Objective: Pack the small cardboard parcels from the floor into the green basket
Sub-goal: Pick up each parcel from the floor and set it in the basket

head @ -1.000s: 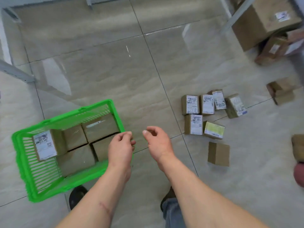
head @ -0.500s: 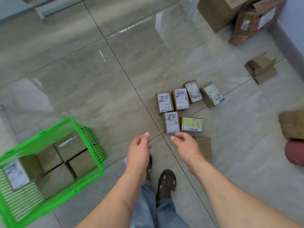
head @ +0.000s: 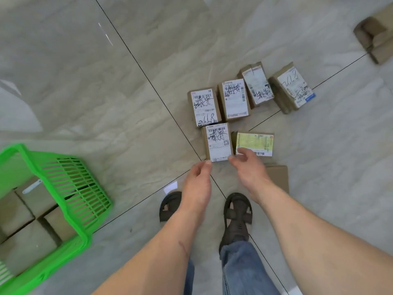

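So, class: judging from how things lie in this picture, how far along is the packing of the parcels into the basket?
Done: several parcels already lie in the green basket. In hand: nothing yet; the left hand and right hand are open, reaching over the nearest white-labelled parcel. Left: that one, the yellow-labelled parcel, four labelled parcels behind, and a plain parcel beside the right wrist.

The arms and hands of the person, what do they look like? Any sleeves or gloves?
No sleeves and no gloves: both arms are bare. The left hand and right hand wear no rings or watch that I can see. The left forearm has a thin reddish scratch.
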